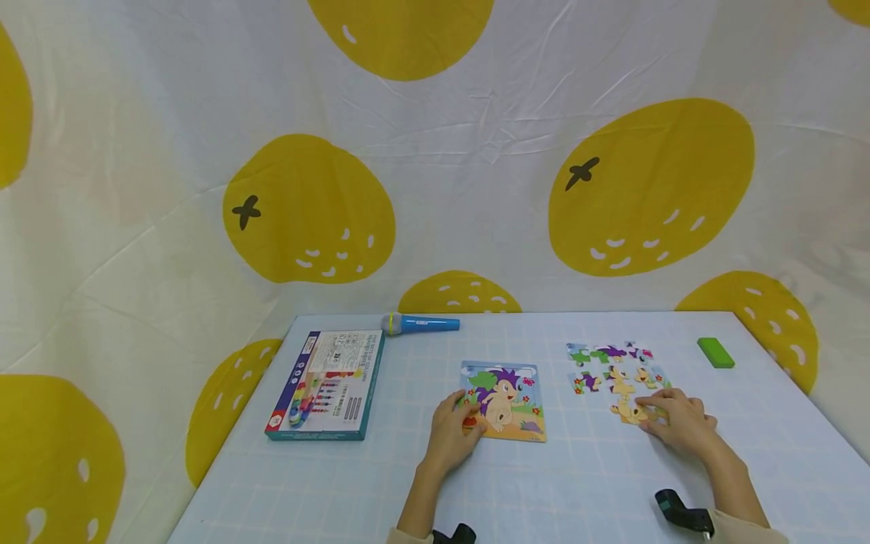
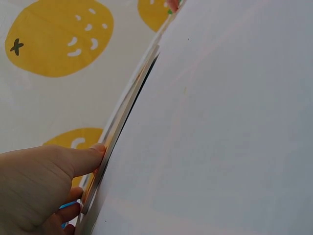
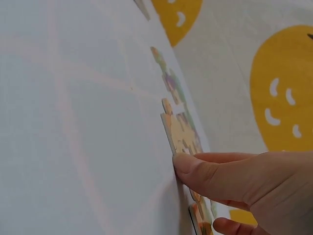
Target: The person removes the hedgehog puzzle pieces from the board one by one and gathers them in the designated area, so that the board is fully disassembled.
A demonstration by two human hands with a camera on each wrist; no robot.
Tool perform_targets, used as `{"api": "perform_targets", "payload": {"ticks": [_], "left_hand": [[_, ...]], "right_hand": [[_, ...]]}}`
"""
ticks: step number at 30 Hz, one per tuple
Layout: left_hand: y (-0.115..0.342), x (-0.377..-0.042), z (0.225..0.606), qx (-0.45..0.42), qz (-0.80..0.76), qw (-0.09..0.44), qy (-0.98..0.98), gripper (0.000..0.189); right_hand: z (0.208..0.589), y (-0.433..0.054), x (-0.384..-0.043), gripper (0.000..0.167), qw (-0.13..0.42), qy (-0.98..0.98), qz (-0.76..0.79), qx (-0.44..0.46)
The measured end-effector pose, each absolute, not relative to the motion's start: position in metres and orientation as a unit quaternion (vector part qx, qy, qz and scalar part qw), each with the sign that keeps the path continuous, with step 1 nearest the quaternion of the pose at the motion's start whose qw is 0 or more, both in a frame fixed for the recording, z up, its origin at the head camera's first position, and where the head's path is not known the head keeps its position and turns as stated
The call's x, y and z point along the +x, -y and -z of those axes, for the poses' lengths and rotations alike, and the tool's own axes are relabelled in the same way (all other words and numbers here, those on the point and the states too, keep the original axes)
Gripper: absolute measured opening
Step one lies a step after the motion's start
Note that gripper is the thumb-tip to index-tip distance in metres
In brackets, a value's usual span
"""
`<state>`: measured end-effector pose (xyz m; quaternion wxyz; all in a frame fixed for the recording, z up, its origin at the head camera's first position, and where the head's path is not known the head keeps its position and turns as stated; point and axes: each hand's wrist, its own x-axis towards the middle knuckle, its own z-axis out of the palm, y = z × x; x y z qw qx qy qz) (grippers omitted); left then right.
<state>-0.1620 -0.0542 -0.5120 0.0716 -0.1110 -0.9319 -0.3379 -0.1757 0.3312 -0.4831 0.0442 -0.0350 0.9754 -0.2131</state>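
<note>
A square puzzle board [image 1: 506, 400] with a purple-haired cartoon hedgehog lies flat on the table. My left hand [image 1: 452, 432] rests on its lower left corner, and the left wrist view shows the thumb [image 2: 90, 159] against the board's edge. To the right, several loose jigsaw pieces [image 1: 612, 353] lie in rough rows, some joined or close together. My right hand [image 1: 680, 420] pinches a tan puzzle piece [image 1: 632, 413] in the lowest row between thumb and index finger. In the right wrist view the thumb [image 3: 188, 165] covers part of that piece.
A flat boxed set [image 1: 333, 385] lies on the left of the table [image 1: 578, 483]. Behind it is a blue toy microphone [image 1: 424, 324]. A green block [image 1: 716, 353] sits at the far right. A white curtain with yellow fruit prints [image 1: 476, 189] hangs behind the table.
</note>
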Motion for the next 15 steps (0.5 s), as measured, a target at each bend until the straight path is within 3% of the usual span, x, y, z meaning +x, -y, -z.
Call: {"api": "perform_targets", "payload": {"ticks": [8,15], "left_hand": [[0.054,-0.161,0.512,-0.115,0.334,0.075,0.932,0.032],[0.054,-0.163,0.512,-0.114,0.337,0.07,0.932,0.042]], "right_hand": [[0.484,-0.33,-0.175,0.055,0.027,-0.973,0.223,-0.042],[0.481,-0.294,-0.181,0.064,-0.064,-0.948,0.299,-0.093]]}}
